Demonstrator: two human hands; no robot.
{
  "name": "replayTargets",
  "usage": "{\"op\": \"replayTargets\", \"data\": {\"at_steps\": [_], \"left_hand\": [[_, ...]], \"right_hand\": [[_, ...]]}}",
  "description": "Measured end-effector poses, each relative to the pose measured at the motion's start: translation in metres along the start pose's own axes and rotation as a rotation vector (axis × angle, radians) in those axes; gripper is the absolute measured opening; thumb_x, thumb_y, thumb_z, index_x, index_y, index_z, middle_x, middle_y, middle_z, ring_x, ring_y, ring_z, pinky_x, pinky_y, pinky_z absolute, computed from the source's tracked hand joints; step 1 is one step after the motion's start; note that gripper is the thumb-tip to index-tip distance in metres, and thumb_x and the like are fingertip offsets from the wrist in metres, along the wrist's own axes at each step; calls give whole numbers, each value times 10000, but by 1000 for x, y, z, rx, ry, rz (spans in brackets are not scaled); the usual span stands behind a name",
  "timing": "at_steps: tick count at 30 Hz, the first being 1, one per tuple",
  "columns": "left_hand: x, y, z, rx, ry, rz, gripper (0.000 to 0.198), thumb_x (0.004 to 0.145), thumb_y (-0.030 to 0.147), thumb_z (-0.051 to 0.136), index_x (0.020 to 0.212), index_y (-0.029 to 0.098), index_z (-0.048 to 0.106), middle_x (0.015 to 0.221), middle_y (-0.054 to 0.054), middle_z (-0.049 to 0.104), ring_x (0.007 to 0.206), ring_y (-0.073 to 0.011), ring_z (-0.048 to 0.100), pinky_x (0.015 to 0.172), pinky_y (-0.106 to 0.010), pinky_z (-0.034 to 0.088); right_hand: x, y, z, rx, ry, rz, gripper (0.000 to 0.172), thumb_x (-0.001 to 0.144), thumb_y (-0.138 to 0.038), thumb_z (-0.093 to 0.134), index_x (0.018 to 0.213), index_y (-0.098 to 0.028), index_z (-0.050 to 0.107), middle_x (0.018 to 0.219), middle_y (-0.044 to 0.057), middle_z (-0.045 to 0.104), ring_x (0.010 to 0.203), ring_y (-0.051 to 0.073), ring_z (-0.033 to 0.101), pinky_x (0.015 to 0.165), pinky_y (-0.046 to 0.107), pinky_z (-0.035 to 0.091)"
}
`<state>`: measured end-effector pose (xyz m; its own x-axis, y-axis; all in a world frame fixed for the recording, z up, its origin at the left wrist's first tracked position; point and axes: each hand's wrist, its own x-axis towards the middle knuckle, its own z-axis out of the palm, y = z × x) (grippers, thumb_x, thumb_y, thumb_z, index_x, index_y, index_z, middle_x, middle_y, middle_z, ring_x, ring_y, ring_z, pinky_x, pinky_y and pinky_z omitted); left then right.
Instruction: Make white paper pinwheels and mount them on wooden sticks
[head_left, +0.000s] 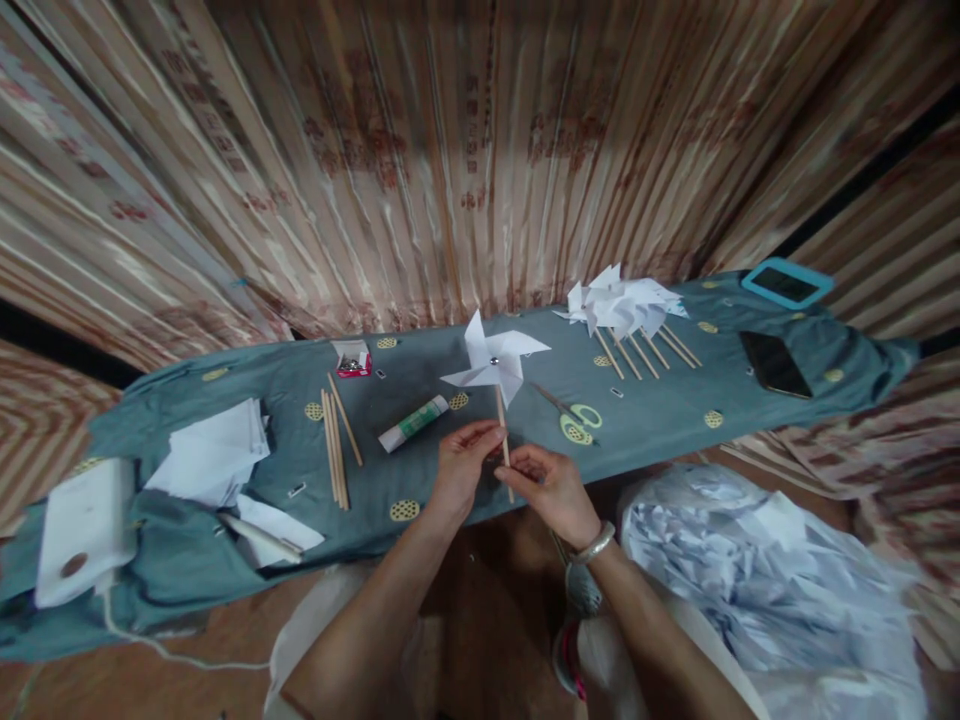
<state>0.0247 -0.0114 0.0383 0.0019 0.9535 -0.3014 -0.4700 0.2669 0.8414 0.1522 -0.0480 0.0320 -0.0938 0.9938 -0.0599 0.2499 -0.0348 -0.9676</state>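
A white paper pinwheel (pixel 484 372) with a shiny pin at its centre stands upright on a thin wooden stick in front of me. My left hand (pixel 463 462) pinches the stick partway down. Lower on the same stick, my right hand (pixel 553 490) closes its fingertips round it; a bracelet circles that wrist. Left of the pinwheel lies a glue stick (pixel 413 423) with a green and white label. Scissors (pixel 574 415) with light green handles rest to the right. Several loose wooden sticks (pixel 335 450) lie farther left, below a small red box of pins (pixel 352 360).
Several finished pinwheels (pixel 622 305) are piled at the back right, near a black phone (pixel 775 363) and a blue-framed device (pixel 787 284). At left are stacked paper sheets (pixel 214 452), a pen (pixel 262 537) and a white corded box (pixel 86 530). A plastic bag of paper (pixel 757 570) sits lower right.
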Motion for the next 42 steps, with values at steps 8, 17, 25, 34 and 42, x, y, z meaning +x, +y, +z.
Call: {"op": "replayTargets", "data": {"at_steps": [8, 17, 25, 34, 42], "left_hand": [[-1, 5, 3, -42, -14, -13, 297, 523, 327, 862, 735, 144, 762, 664, -21, 696, 595, -86, 566, 613, -210, 435], [-7, 9, 1, -62, -24, -35, 307, 539, 300, 857, 804, 171, 771, 746, -36, 728, 669, -101, 606, 642, -207, 446], [-14, 3, 0, -15, -69, -67, 246, 573, 313, 823, 776, 183, 775, 709, -36, 716, 652, -108, 589, 648, -226, 444], [-21, -5, 1, 21, -130, -90, 260, 530, 348, 839, 725, 191, 769, 644, -22, 692, 653, -135, 591, 687, -258, 460], [-23, -9, -2, 62, -129, -110, 223, 568, 313, 821, 750, 194, 773, 669, -27, 687, 671, -150, 592, 686, -267, 450]], "right_hand": [[8, -2, -3, -54, 58, 9, 233, 799, -425, 647, 755, -196, 645, 603, -23, 599, 544, 122, 530, 545, 247, 414], [29, -10, -32, -365, 146, -99, 344, 818, -517, 598, 674, -204, 615, 543, -20, 589, 491, 119, 528, 509, 237, 393], [72, -1, -96, -1011, 165, 26, 212, 857, -381, 572, 845, -224, 715, 784, 27, 757, 706, 163, 692, 616, 230, 451], [154, 19, -159, -1306, 274, 237, 238, 822, -337, 599, 863, -164, 757, 878, 148, 757, 821, 288, 709, 652, 321, 462], [181, 34, -179, -1392, 269, 312, 241, 801, -354, 633, 851, -147, 745, 861, 149, 736, 804, 269, 692, 664, 322, 459]]}}
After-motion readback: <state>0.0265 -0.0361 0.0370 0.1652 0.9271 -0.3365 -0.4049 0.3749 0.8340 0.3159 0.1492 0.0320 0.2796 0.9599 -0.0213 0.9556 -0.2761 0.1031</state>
